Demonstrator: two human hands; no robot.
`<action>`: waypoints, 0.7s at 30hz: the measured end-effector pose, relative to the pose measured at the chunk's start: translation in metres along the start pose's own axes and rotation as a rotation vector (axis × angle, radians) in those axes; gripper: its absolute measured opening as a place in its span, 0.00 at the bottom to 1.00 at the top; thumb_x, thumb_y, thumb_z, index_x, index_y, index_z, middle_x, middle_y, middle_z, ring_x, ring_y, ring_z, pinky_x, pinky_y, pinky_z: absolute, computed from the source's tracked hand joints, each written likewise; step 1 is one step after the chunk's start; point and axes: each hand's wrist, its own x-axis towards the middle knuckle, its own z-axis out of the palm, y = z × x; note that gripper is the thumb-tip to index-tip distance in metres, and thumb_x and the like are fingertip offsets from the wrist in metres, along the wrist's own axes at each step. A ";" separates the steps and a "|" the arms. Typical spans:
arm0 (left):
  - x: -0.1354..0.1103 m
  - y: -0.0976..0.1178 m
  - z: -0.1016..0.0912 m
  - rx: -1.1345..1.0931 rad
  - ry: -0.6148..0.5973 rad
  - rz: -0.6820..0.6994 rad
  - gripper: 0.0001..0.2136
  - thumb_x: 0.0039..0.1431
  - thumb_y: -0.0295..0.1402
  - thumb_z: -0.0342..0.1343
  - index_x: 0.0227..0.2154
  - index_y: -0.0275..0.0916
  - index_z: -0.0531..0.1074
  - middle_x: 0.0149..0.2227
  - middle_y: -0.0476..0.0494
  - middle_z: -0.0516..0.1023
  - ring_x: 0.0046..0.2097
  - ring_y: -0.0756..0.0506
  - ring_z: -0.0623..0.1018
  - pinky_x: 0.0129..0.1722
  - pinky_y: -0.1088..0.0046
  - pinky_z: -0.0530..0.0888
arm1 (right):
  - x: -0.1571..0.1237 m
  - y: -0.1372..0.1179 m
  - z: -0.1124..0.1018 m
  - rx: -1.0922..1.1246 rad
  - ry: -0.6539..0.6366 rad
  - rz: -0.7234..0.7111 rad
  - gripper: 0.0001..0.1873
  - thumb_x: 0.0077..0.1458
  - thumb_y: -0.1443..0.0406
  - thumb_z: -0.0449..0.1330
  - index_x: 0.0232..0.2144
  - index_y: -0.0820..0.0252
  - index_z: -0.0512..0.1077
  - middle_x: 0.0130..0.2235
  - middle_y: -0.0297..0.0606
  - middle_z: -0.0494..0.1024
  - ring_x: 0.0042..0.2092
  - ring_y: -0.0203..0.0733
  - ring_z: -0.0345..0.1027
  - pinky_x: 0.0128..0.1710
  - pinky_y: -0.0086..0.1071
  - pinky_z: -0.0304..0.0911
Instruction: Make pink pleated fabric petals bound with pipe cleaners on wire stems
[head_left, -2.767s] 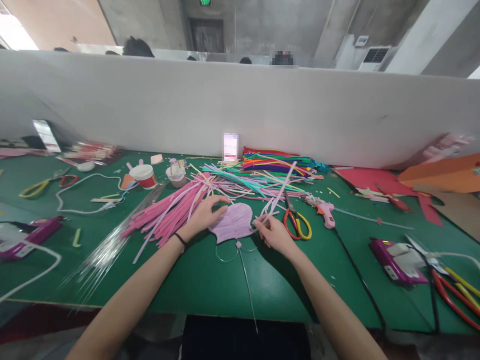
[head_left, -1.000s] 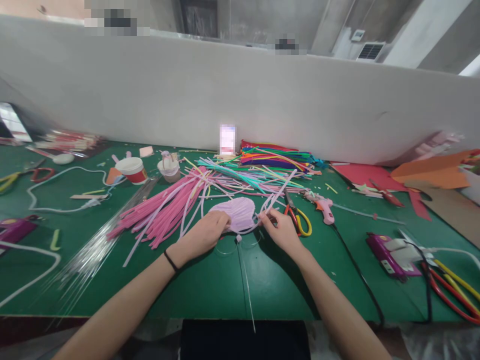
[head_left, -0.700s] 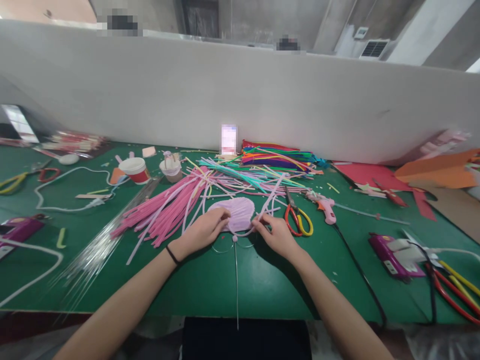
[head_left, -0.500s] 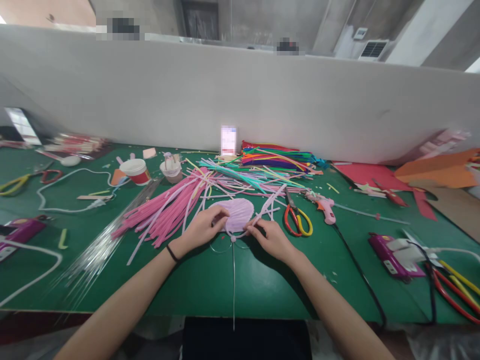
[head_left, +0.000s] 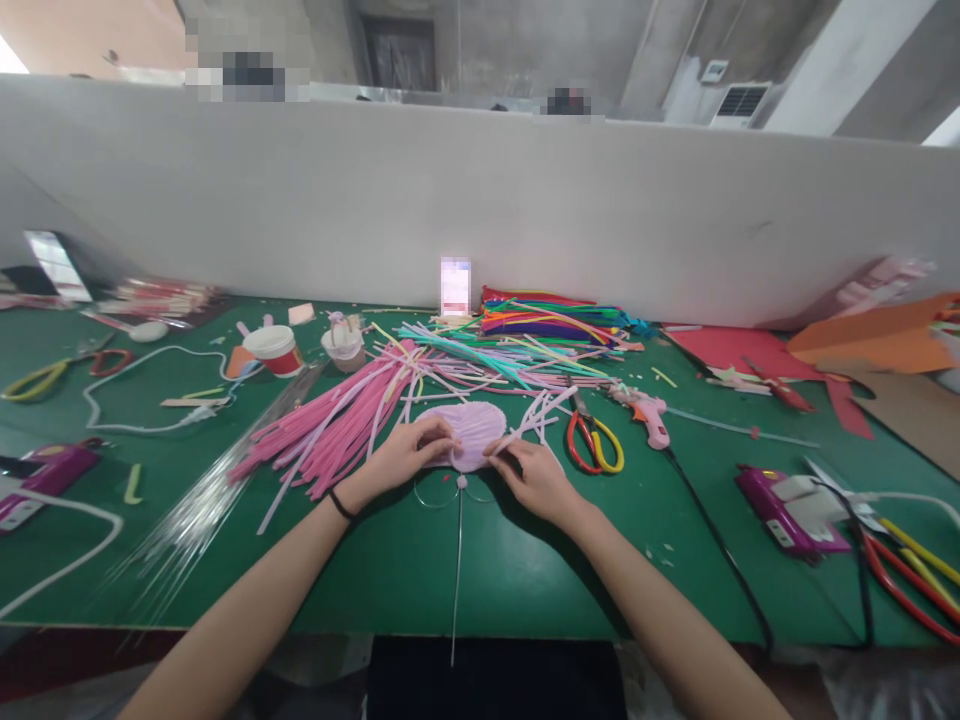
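A rounded lilac pad of pipe cleaners point(head_left: 481, 428) lies on the table between my hands. My left hand point(head_left: 405, 455) is closed in a pinch at its lower left edge. Thumb and fingers of my right hand point(head_left: 538, 480) pinch lilac pipe cleaners point(head_left: 541, 412) at the lower right edge, their loose ends fanning out up and to the right. Just below the pad sits a small lilac knob point(head_left: 461, 482) on a thin wire stem point(head_left: 457, 575), which runs toward the table's front edge. Fine wire loops spread on both sides of the knob.
Pink pipe cleaners point(head_left: 330, 425) lie left of the pad, beside clear rods point(head_left: 199, 500). Multicoloured pipe cleaners point(head_left: 551, 318) are piled behind. Right of my hands are red-and-yellow-handled pliers point(head_left: 594, 440), a pink glue gun point(head_left: 654, 420) and a purple power strip point(head_left: 780, 515).
The lilac strand at the pad's lower edge now lies closer against it. The stem's front end has swung slightly left. Both hands keep their pinch, and the view has tilted a little.
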 end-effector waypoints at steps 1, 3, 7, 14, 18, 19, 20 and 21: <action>0.000 0.002 0.002 -0.008 -0.010 -0.008 0.12 0.62 0.41 0.49 0.36 0.38 0.70 0.35 0.44 0.79 0.36 0.45 0.77 0.36 0.70 0.71 | 0.000 0.001 0.001 -0.009 0.003 -0.001 0.10 0.61 0.66 0.52 0.41 0.58 0.72 0.40 0.41 0.79 0.43 0.42 0.73 0.45 0.34 0.66; 0.000 0.005 0.005 -0.016 -0.023 -0.017 0.11 0.63 0.41 0.47 0.37 0.38 0.68 0.36 0.44 0.79 0.35 0.46 0.76 0.35 0.71 0.70 | 0.000 0.001 0.003 -0.024 0.008 0.001 0.10 0.61 0.67 0.51 0.42 0.58 0.71 0.40 0.41 0.78 0.42 0.42 0.73 0.43 0.33 0.66; -0.001 0.009 0.006 -0.027 -0.017 0.025 0.10 0.64 0.39 0.46 0.37 0.38 0.67 0.39 0.44 0.78 0.39 0.46 0.76 0.39 0.70 0.70 | 0.003 -0.002 0.006 -0.046 0.010 0.000 0.09 0.62 0.67 0.51 0.42 0.58 0.69 0.40 0.41 0.78 0.42 0.42 0.73 0.43 0.33 0.65; -0.003 0.006 0.000 -0.077 -0.037 0.017 0.10 0.64 0.39 0.46 0.37 0.38 0.66 0.41 0.43 0.76 0.43 0.45 0.75 0.42 0.69 0.71 | 0.008 -0.006 0.014 -0.040 -0.001 -0.013 0.08 0.62 0.67 0.50 0.41 0.58 0.68 0.41 0.42 0.77 0.44 0.43 0.72 0.44 0.33 0.64; -0.003 0.004 -0.001 -0.086 -0.071 0.037 0.11 0.64 0.39 0.46 0.39 0.38 0.68 0.45 0.41 0.75 0.48 0.44 0.74 0.46 0.67 0.70 | 0.008 -0.005 0.016 -0.053 0.000 -0.006 0.08 0.63 0.66 0.50 0.41 0.58 0.68 0.40 0.42 0.77 0.42 0.42 0.72 0.42 0.33 0.64; -0.003 0.004 -0.001 -0.086 -0.080 0.036 0.11 0.64 0.39 0.46 0.40 0.38 0.69 0.45 0.41 0.75 0.48 0.44 0.74 0.47 0.66 0.70 | 0.009 -0.005 0.016 -0.060 -0.001 -0.005 0.08 0.63 0.65 0.50 0.40 0.58 0.68 0.39 0.41 0.77 0.41 0.42 0.72 0.41 0.32 0.64; -0.003 0.004 -0.001 -0.085 -0.088 0.032 0.12 0.64 0.39 0.47 0.40 0.38 0.69 0.45 0.41 0.75 0.48 0.44 0.74 0.47 0.66 0.70 | 0.009 -0.005 0.016 -0.065 0.000 -0.004 0.08 0.63 0.65 0.50 0.39 0.58 0.68 0.37 0.41 0.77 0.39 0.42 0.72 0.40 0.32 0.63; -0.003 0.004 -0.001 -0.084 -0.094 0.026 0.12 0.64 0.40 0.47 0.41 0.38 0.70 0.45 0.41 0.75 0.47 0.44 0.74 0.47 0.66 0.70 | 0.009 -0.005 0.017 -0.069 0.004 -0.003 0.08 0.63 0.65 0.49 0.38 0.58 0.69 0.36 0.40 0.77 0.38 0.42 0.71 0.39 0.32 0.63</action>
